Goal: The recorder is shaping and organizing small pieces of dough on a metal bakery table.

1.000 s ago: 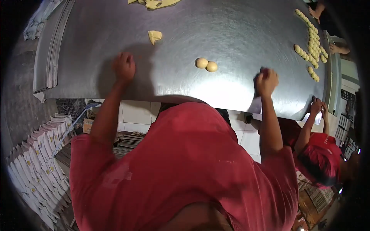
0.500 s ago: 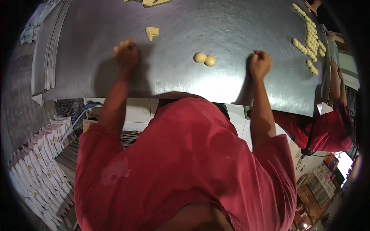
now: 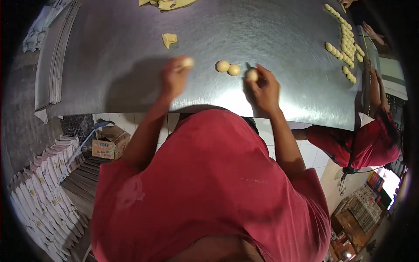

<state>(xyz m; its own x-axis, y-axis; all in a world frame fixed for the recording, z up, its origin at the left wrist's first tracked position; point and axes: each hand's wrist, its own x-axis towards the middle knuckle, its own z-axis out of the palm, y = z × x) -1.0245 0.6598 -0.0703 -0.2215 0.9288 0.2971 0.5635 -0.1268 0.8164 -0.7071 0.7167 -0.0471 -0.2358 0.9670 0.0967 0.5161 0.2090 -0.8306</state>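
Note:
My left hand (image 3: 174, 78), slightly blurred, is closed on a small pale dough ball (image 3: 187, 62) held at its fingertips, above the metal table (image 3: 131, 26). To the right, my right hand (image 3: 266, 89) pinches another dough ball (image 3: 252, 75) between thumb and fingers. Two round, smooth dough balls (image 3: 228, 68) rest side by side, touching, on the table between my hands. Beyond my left hand lies a small flat piece of yellowish dough (image 3: 169, 40). A larger mass of dough (image 3: 168, 3) is cut off by the top edge.
Many dough balls (image 3: 345, 41) lie clustered along the table's right side, where another person (image 3: 371, 142) in red stands. Another hand (image 3: 369, 29) shows past the right edge. Metal trays (image 3: 59, 56) line the left edge. Stacked white packets (image 3: 46, 196) and a cardboard box (image 3: 109, 142) stand below left.
Both hands have moved inward toward the two resting balls. Their fists have loosened, and a dough ball now shows at the fingertips of each hand.

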